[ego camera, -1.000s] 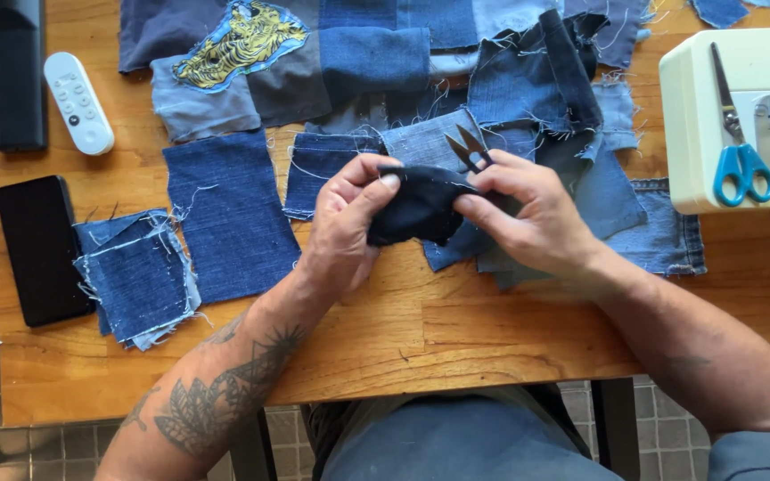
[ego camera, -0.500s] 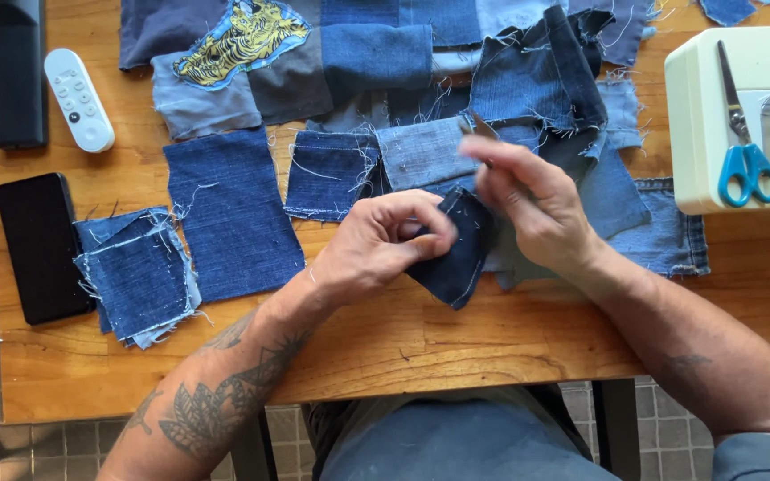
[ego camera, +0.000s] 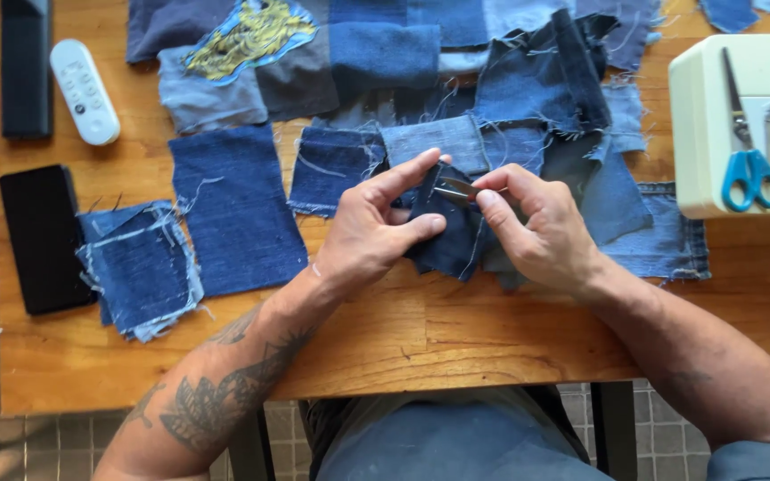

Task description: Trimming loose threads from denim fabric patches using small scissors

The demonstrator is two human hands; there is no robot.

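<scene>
My left hand [ego camera: 376,227] pinches a small dark denim patch [ego camera: 447,245] between thumb and fingers, holding it just above the wooden table [ego camera: 456,338]. My right hand [ego camera: 536,232] grips small thread snips [ego camera: 454,189], whose blades point left at the patch's top edge, between my left fingertips. Both hands meet over the middle of the table, in front of a spread of denim pieces.
Denim squares [ego camera: 233,209] and a frayed stack [ego camera: 140,267] lie left of my hands; a patchwork with a yellow emblem [ego camera: 247,36] lies at the back. A phone [ego camera: 37,236], white remote [ego camera: 86,78], and a sewing machine [ego camera: 715,116] bearing blue scissors [ego camera: 746,169] flank them.
My left hand unfolded the dark patch and lowered it. My right hand swung the snips down from pointing up and away to the patch's top edge.
</scene>
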